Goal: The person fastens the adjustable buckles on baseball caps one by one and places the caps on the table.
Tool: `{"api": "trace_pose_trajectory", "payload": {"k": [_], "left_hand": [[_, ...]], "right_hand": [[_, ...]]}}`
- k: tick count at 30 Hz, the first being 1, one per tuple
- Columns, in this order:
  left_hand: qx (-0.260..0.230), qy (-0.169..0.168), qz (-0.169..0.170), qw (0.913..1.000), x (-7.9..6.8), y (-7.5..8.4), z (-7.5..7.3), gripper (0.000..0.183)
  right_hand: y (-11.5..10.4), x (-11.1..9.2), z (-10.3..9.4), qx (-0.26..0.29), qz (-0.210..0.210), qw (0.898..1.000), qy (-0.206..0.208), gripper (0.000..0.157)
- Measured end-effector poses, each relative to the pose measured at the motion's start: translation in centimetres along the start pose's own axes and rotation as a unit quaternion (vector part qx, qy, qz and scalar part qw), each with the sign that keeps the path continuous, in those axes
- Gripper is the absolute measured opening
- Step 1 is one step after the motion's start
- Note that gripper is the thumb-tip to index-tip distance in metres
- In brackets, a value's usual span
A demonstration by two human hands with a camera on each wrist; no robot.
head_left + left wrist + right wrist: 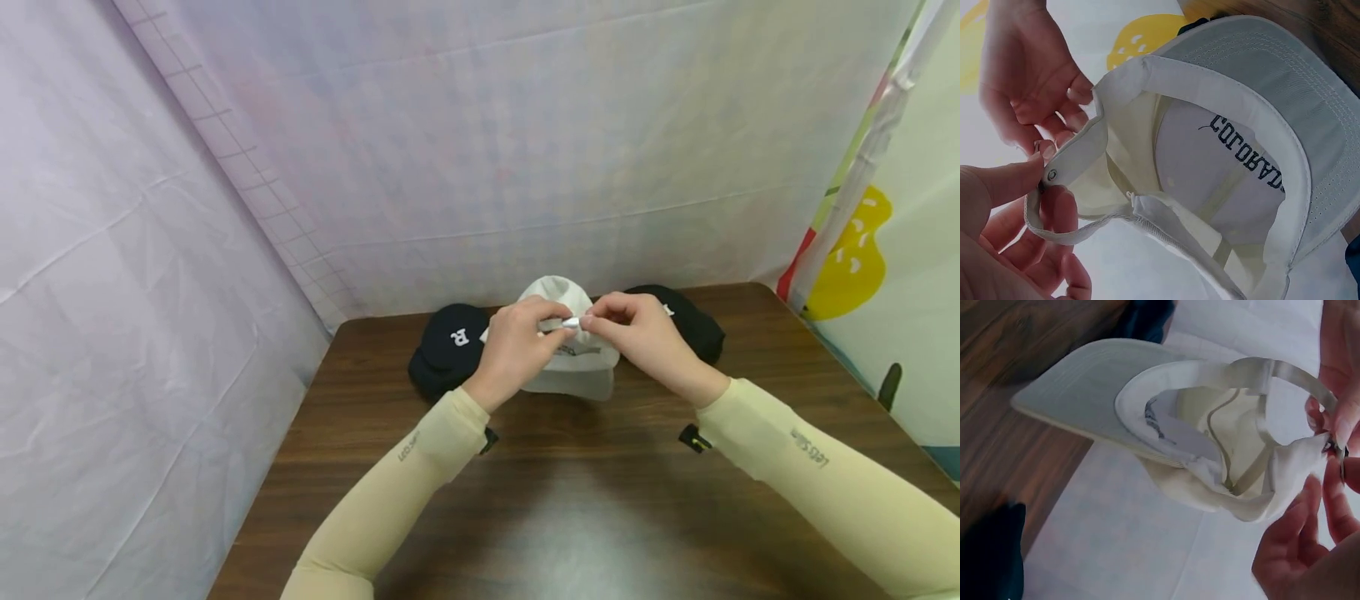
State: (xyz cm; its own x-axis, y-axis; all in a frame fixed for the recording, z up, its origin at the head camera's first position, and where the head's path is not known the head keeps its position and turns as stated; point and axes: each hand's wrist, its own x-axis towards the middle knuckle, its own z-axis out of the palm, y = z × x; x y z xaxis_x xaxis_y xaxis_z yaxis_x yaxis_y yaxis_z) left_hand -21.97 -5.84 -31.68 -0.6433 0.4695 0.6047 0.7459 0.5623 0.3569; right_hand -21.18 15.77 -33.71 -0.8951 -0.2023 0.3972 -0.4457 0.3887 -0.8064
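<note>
A white baseball cap [558, 292] with a grey-looking brim [1260, 69] hangs between both hands, its open underside facing the wrist cameras. Dark lettering [1241, 150] shows through inside the crown. The left hand [517, 340] pinches the cap's back strap [1075, 236] between thumb and fingers, close to a small round metal eyelet [1052, 175]. At the same spot, the right hand [647, 333] pinches the strap's end by a silver buckle [572, 322]. The fingertips of both hands nearly meet and partly hide the buckle.
A black cap [456, 337] with a white R lies on the brown wooden table [360, 467], left of the white cap. Another black cap [686, 321] lies to the right, partly behind the right hand. A white cloth [480, 167] hangs behind the table.
</note>
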Motion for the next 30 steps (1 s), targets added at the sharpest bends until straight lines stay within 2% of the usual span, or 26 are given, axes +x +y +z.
{"api": "trace_pose_trajectory", "payload": {"k": [4,7,21,30], "left_hand": [[0.003,0.009,0.007,0.9999,-0.16,-0.05,0.13,0.017],[0.007,0.016,0.011,0.9998,-0.22,-0.12,0.21,0.017],[0.029,0.017,0.02,0.9992,-0.26,-0.42,0.15,0.016],[0.02,0.021,0.028,0.9992,-0.27,-0.55,0.08,0.016]], "right_hand": [[0.14,-0.15,0.4,-0.068,-0.044,0.996,0.035,0.014],[0.19,-0.14,0.57,-0.089,-0.064,0.993,0.052,0.012],[0.19,-0.13,0.72,-0.092,-0.067,0.992,0.052,0.018],[0.27,-0.19,0.49,-0.088,-0.069,0.992,0.056,0.017]]}}
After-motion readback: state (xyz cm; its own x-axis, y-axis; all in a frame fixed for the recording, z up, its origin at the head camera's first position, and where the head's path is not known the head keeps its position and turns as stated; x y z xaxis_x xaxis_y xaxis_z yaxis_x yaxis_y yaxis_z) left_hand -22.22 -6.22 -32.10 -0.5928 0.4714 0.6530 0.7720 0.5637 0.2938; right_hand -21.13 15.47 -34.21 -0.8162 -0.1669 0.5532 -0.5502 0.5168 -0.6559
